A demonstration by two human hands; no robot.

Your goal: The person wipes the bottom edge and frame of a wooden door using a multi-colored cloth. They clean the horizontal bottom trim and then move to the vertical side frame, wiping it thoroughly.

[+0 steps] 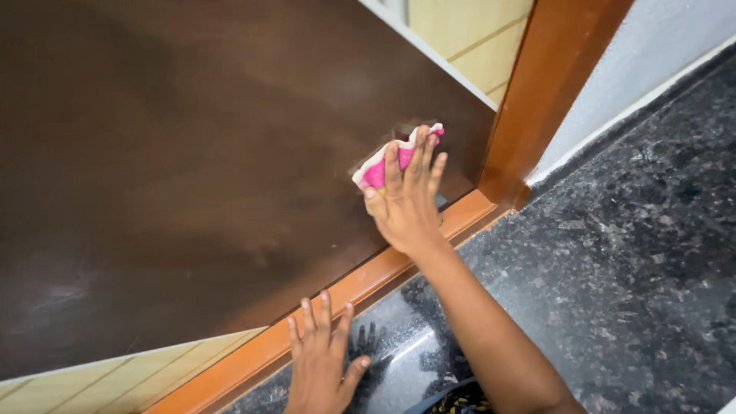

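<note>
Pink and white, the cloth (389, 159) is lying flat under our right hand (406, 201), whose fingers are spreading over it and pressing it to the dark brown door (192, 153), at about one o'clock from the picture's middle. Its upper edge is blurring, so we cannot tell its fold. Our left hand (322, 368), at six o'clock, is resting open, palm down, on the glossy black granite floor (613, 268) beside the orange wooden threshold (360, 287).
</note>
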